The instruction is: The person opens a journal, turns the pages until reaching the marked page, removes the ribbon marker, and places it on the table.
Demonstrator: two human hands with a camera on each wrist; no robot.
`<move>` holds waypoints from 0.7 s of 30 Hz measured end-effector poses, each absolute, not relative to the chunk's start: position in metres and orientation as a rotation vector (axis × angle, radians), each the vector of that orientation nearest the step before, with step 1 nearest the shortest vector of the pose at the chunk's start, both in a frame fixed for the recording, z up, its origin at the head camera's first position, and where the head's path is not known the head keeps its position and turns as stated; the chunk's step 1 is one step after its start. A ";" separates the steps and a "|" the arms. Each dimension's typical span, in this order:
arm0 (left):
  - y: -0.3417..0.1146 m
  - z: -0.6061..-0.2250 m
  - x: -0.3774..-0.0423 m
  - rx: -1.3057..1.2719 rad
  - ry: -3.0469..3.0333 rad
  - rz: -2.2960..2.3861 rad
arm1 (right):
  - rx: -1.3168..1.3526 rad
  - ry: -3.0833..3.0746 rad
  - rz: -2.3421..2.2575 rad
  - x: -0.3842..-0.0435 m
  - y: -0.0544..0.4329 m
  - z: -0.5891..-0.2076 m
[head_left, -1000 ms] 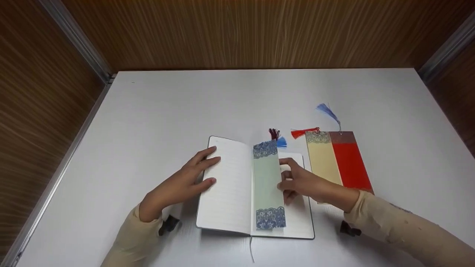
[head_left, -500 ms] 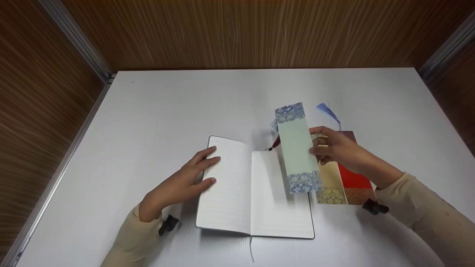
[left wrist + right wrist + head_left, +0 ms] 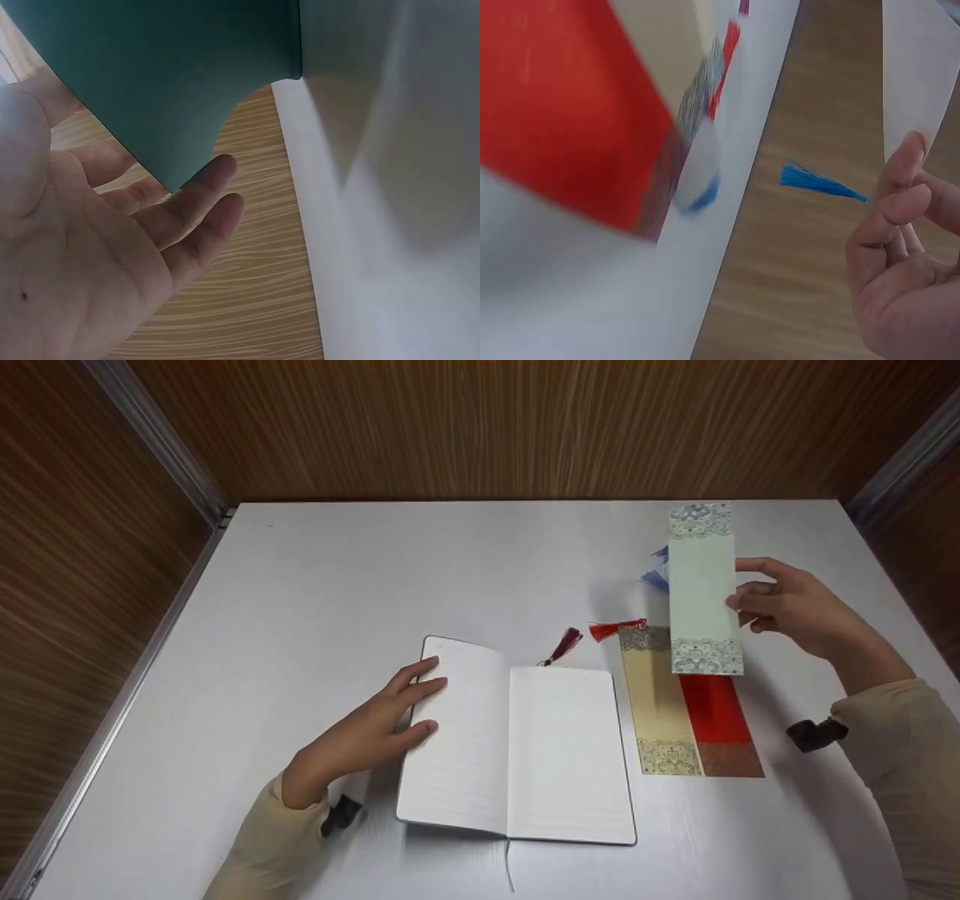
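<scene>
An open notebook (image 3: 566,757) with pale pages lies on the table. My left hand (image 3: 367,735) holds its raised left side, thumb and two fingertips over the page edge. The left wrist view shows the green cover (image 3: 165,67), its corner between the fingers. My right hand (image 3: 802,604) pinches the right edge of a pale green bookmark (image 3: 701,589) with blue lace-patterned ends, raised above the table. Its blue tassel (image 3: 817,182) hangs free in the right wrist view. Below it lie a cream bookmark (image 3: 656,690) and a red bookmark (image 3: 716,720), side by side, upper parts partly covered.
A red tassel (image 3: 619,630) extends left from the cream bookmark. At the notebook's top edge lies a dark red tassel (image 3: 564,646). A thin ribbon (image 3: 510,866) trails from the bottom of its spine. Wood-grain panels (image 3: 525,431) border the white table (image 3: 390,562).
My right hand has lifted the pale green bookmark off the notebook's right page and carried it right and away, over the other bookmarks. The left hand stays in place.
</scene>
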State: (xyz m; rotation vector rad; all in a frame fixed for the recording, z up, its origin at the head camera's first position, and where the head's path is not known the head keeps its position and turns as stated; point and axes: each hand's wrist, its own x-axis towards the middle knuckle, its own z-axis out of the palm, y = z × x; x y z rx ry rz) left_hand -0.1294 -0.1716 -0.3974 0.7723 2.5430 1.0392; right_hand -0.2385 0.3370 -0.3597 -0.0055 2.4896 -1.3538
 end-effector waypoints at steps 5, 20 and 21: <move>-0.171 -0.398 -0.129 0.783 2.532 1.028 | 0.055 2.504 -1.232 -0.242 0.375 -0.365; -0.170 -0.398 -0.130 0.777 2.537 1.031 | 0.073 2.437 -0.851 -0.220 0.436 -0.405; -0.170 -0.398 -0.130 0.778 2.538 1.029 | 0.081 2.427 -0.846 -0.218 0.438 -0.408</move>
